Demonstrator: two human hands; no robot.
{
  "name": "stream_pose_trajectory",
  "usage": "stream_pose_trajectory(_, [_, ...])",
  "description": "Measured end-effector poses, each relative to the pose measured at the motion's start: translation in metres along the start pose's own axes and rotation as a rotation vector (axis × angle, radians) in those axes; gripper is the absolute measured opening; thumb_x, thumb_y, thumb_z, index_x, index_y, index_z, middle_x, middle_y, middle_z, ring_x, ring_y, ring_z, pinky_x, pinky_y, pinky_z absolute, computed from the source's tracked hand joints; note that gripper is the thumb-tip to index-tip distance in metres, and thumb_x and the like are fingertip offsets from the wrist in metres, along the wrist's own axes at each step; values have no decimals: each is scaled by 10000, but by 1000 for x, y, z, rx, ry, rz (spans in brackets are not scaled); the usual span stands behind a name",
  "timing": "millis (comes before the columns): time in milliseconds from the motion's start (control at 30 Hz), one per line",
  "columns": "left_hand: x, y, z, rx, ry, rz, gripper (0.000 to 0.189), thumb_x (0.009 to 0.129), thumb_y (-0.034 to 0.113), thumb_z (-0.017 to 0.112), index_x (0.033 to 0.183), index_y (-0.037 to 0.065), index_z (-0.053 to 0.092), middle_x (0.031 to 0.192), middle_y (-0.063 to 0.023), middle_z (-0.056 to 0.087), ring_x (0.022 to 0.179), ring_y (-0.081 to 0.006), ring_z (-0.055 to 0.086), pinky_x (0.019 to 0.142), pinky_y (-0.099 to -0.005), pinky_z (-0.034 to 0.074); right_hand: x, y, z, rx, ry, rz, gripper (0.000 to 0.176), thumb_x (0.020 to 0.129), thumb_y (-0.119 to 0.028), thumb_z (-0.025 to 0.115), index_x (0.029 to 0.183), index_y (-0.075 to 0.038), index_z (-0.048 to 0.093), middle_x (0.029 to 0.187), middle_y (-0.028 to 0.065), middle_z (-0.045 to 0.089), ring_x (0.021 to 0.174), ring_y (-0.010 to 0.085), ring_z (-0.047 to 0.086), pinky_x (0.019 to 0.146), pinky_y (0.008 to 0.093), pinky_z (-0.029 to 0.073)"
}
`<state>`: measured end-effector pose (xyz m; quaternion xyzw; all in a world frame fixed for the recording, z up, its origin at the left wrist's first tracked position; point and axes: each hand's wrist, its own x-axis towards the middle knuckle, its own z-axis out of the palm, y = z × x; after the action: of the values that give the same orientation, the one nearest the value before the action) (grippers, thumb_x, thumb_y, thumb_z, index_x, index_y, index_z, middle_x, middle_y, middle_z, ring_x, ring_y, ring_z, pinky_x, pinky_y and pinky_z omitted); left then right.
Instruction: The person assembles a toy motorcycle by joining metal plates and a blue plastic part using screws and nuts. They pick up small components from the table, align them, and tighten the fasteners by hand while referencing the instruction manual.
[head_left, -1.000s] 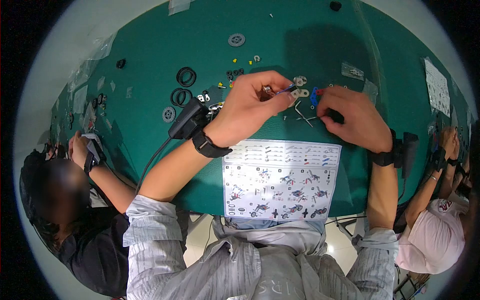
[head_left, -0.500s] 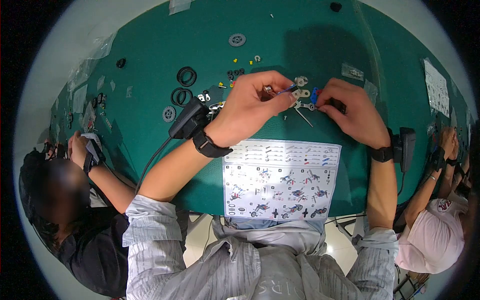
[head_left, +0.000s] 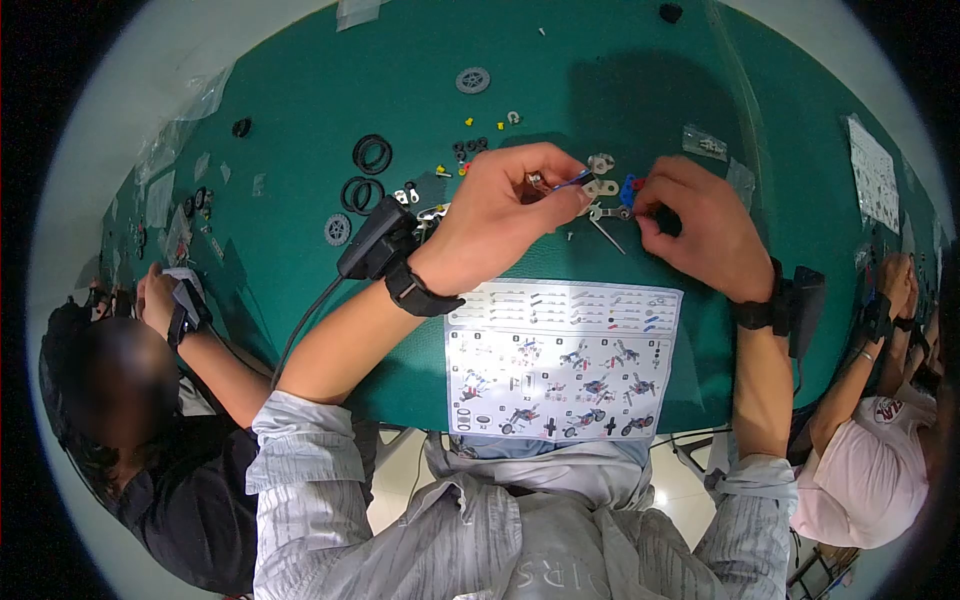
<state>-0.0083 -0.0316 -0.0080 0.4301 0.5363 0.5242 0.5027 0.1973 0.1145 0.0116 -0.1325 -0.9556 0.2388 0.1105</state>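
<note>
My left hand (head_left: 505,210) pinches a small toy-model assembly (head_left: 578,182) with blue and black parts, mostly hidden by the fingers. Just beyond its fingertips are pale metal pieces (head_left: 602,163) and a grey wrench-like piece (head_left: 610,213). A thin silver rod (head_left: 609,238) slants down from there. My right hand (head_left: 700,220) is to the right, thumb and fingers curled together beside a perforated blue piece (head_left: 628,190) with a bit of red near it. What those fingers hold, if anything, I cannot make out.
A printed instruction sheet (head_left: 562,360) lies at the near table edge. Black rubber tyres (head_left: 373,153), grey wheels (head_left: 473,81) and small yellow parts (head_left: 469,122) are scattered to the left. A small plastic bag (head_left: 705,142) lies beyond my right hand. Other people sit on both sides.
My right hand has turned at the wrist and drawn back slightly, its fingers curling near the blue piece. The left hand stays almost still with its grip unchanged.
</note>
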Motion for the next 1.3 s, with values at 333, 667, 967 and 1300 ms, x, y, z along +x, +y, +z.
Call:
stream_pose_trajectory(333, [0, 0, -1, 34, -2, -15, 152, 946, 114, 656, 1061, 18, 679, 902, 20, 669, 756, -29, 545, 651, -203, 436, 2, -4, -4, -107, -5, -47, 118, 756, -77, 686, 867, -71, 644, 891, 79, 581, 881, 289, 604, 713, 414, 521])
stream_pose_trajectory(667, [0, -1, -1, 29, -8, -16, 135, 944, 106, 653, 1047, 22, 676, 891, 23, 661, 751, -33, 546, 650, -206, 438, 1, -6, -4, -125, 15, -47, 131, 756, -79, 699, 881, -81, 660, 908, 64, 599, 880, 270, 614, 708, 391, 528])
stream_pose_trajectory(967, [0, 3, -1, 37, -17, -11, 137, 944, 104, 651, 1051, 21, 676, 896, 21, 664, 755, -31, 543, 652, -205, 436, 1, -5, 1, -59, 44, -57, 136, 764, -112, 758, 878, -92, 686, 923, 59, 613, 877, 267, 631, 715, 377, 530])
stream_pose_trajectory(1300, [0, 0, -1, 32, -15, -17, 147, 938, 104, 657, 1056, 18, 674, 897, 15, 665, 756, -35, 546, 657, -207, 439, 0, -5, 3, 65, 27, 43, 144, 756, -94, 764, 877, -73, 689, 952, 76, 634, 885, 291, 649, 740, 385, 532])
